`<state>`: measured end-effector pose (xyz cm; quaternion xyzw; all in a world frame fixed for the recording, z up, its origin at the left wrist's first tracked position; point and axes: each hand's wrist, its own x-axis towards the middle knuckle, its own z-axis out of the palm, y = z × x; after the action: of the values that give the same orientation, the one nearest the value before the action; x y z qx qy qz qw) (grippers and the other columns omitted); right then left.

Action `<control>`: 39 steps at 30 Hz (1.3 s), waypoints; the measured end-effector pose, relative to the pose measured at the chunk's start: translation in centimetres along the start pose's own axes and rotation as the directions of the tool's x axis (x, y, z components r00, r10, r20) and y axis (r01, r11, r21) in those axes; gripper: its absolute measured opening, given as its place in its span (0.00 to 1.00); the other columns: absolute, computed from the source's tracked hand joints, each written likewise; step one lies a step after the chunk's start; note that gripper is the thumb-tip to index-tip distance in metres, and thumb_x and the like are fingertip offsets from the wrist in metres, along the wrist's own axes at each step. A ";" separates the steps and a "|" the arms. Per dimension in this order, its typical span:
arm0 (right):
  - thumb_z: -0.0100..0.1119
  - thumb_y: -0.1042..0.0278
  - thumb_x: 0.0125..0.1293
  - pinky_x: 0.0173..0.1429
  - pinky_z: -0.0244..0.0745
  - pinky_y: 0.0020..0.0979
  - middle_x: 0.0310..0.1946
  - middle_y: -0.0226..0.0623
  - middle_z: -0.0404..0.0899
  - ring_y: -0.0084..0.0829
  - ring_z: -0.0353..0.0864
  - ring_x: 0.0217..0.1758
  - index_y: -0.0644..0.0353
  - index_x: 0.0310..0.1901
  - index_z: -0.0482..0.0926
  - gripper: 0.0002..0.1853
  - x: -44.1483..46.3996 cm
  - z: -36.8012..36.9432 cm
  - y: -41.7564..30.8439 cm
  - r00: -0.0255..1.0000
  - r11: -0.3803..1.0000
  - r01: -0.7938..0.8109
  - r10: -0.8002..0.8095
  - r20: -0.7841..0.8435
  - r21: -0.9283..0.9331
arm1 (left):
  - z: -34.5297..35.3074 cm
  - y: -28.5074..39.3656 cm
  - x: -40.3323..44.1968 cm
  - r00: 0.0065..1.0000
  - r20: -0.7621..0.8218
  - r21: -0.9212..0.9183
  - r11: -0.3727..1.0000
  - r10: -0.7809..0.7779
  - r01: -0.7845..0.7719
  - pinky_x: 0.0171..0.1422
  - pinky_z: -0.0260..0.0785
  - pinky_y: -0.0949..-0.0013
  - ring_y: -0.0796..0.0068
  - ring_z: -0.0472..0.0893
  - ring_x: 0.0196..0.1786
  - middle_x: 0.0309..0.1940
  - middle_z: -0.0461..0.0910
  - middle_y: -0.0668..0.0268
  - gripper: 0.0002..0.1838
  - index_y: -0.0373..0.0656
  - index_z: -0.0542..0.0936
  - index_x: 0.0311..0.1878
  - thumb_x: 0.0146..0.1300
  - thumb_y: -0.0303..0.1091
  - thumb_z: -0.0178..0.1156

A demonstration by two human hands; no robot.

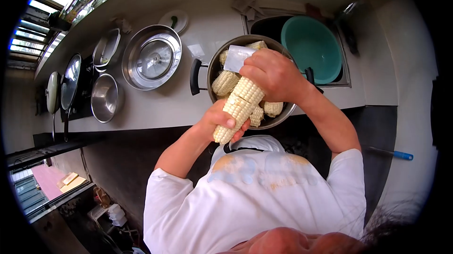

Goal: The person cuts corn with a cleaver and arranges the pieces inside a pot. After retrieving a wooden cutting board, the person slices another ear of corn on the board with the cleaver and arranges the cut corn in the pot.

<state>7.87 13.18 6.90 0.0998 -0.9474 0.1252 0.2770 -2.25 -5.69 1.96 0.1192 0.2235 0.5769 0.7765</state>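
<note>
At one counter [210, 25], left hand [218, 118] holds one cob [239, 106], right hand [272, 75] one cleaver [238, 58].

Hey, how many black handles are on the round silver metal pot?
2: one curved black handle on the pot's left side, another black handle on its right, partly hidden by the right forearm.
</note>
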 end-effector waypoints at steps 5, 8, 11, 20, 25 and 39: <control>0.75 0.64 0.32 0.47 0.75 0.35 0.38 0.40 0.77 0.42 0.78 0.44 0.56 0.44 0.72 0.31 -2.4 0.3 0.2 0.830 0.800 -0.540 0.557 0.008 0.263 | 0.7 3.7 -0.3 0.694 0.496 -0.228 0.849 0.522 -0.476 0.21 0.72 0.69 0.68 0.77 0.22 0.28 0.75 0.56 0.36 0.33 0.68 0.51 0.35 0.33 0.70; 0.74 0.65 0.35 0.47 0.75 0.35 0.39 0.42 0.77 0.43 0.78 0.43 0.56 0.44 0.72 0.30 -2.4 0.6 -0.7 0.873 0.850 -0.478 0.489 0.007 0.221 | -1.1 2.8 0.1 0.946 0.093 0.225 0.919 0.309 -0.323 0.22 0.72 0.69 0.68 0.77 0.22 0.28 0.75 0.56 0.36 0.33 0.67 0.50 0.34 0.34 0.70; 0.73 0.64 0.38 0.49 0.74 0.35 0.40 0.41 0.77 0.42 0.79 0.44 0.58 0.48 0.70 0.32 -2.2 -1.2 0.8 0.745 0.720 -0.650 0.667 0.019 0.245 | -2.6 4.2 0.3 0.929 0.009 0.288 0.889 0.370 -0.357 0.26 0.73 0.67 0.66 0.78 0.24 0.30 0.76 0.56 0.35 0.35 0.68 0.49 0.33 0.34 0.69; 0.73 0.64 0.43 0.62 0.65 0.38 0.54 0.46 0.70 0.43 0.71 0.57 0.58 0.58 0.62 0.39 -6.7 2.0 -2.7 0.755 0.714 -0.655 0.618 0.219 0.245 | -4.0 4.8 1.2 0.816 -0.350 0.475 0.838 0.460 -0.269 0.37 0.74 0.66 0.67 0.79 0.31 0.34 0.76 0.59 0.25 0.36 0.70 0.45 0.39 0.28 0.64; 0.74 0.64 0.37 0.62 0.60 0.43 0.53 0.42 0.69 0.42 0.68 0.57 0.54 0.59 0.66 0.42 -6.7 3.8 -1.6 0.895 0.899 -0.435 0.424 0.138 0.058 | -4.9 4.0 1.3 0.733 -0.425 0.526 0.804 0.531 -0.277 0.39 0.74 0.64 0.67 0.79 0.34 0.36 0.75 0.59 0.26 0.35 0.66 0.49 0.43 0.22 0.63; 0.55 0.75 0.48 0.49 0.72 0.36 0.43 0.39 0.79 0.43 0.77 0.45 0.52 0.57 0.72 0.30 -11.1 -6.6 1.8 0.722 0.741 -0.667 0.667 0.182 -0.070 | -2.7 2.9 1.3 0.693 -0.316 0.729 0.634 0.647 -0.259 0.50 0.71 0.67 0.70 0.77 0.45 0.43 0.75 0.60 0.32 0.35 0.64 0.55 0.45 0.25 0.65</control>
<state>19.88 18.11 5.84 -0.2357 -0.9422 0.2061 0.1191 -5.72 -3.72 0.64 0.2559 0.5779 0.6589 0.4078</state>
